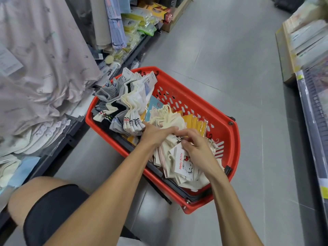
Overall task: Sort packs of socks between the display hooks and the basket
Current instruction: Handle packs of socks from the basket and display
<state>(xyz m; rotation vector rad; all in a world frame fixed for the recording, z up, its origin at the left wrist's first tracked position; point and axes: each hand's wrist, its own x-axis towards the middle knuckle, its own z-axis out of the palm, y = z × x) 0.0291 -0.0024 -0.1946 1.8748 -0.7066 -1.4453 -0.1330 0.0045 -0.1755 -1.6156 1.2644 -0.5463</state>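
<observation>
While we crouch over the red basket (pixel 198 102) on the floor, both our hands are down among the sock packs piled in its near end. Our left hand (pixel 156 134) lies palm-down with fingers spread across the cream socks (pixel 170 121), pressing on them rather than closing on anything. Our right hand (pixel 197 147) sits just beside it, fingers curled onto the stack; it seems to be pinching at the top of the pack with the cartoon-cat card (pixel 182 164), though we cannot tell whether it has a firm hold. Beyond our left hand, the striped grey and white packs (pixel 124 110) fan out over the far left rim, their paper headers pointing away from us.

We judge these packs to be light and soft: the knit will flop and bunch if we lift it by the fabric, and neighbouring packs look likely to drag along. The cardboard header is the stiff part, so we should take each pack there, thumb on one face and fingers behind, near its hanging hole. The yellow plastic-wrapped items (pixel 195 121) past our right hand look slippery and are best left lying. No display hooks are clearly in view; the shelving with hanging clothes (pixel 44 59) stands to our left.
</observation>
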